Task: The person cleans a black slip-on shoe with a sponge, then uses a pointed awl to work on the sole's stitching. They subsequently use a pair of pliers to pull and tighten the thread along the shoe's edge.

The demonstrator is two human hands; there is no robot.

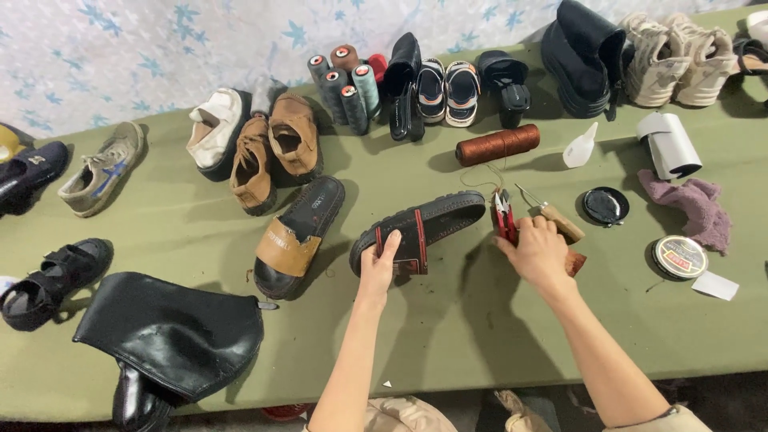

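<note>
Sandal: a black slide sandal with red-edged strap lies on its side on the green table, near the middle, toe end pointing to about 2 o'clock.
Left hand: the left hand sits at the sandal's heel end, at about 7 o'clock from the strap, thumb and fingers spread and clamped on the sole edge.
Right hand: the right hand is at 3 o'clock from the sandal, just beside its toe, fingers curled down over small tools; whether it grips them I cannot tell.
Tools under it: red-handled thread snips at the hand's 11 o'clock, touching the fingertips; a wooden-handled awl at its 12 o'clock.
Thread: a brown spool lies at 12 o'clock from the snips, a loose strand trailing toward them.
Cones: grey-green thread cones with round orange-and-white end labels stand at 11 o'clock from the sandal, near the wall.
Tin: a round polish tin with a red-banded label lies at 3 o'clock from the right hand, well apart; its black lid lies at 2 o'clock.
Paper: a white slip just beside the tin, at its 4 o'clock.
Roll: a white roll at 1 o'clock, above a purple rag.
Neighbour: a tan-strapped black slide lies at 9 o'clock from the sandal.
</note>
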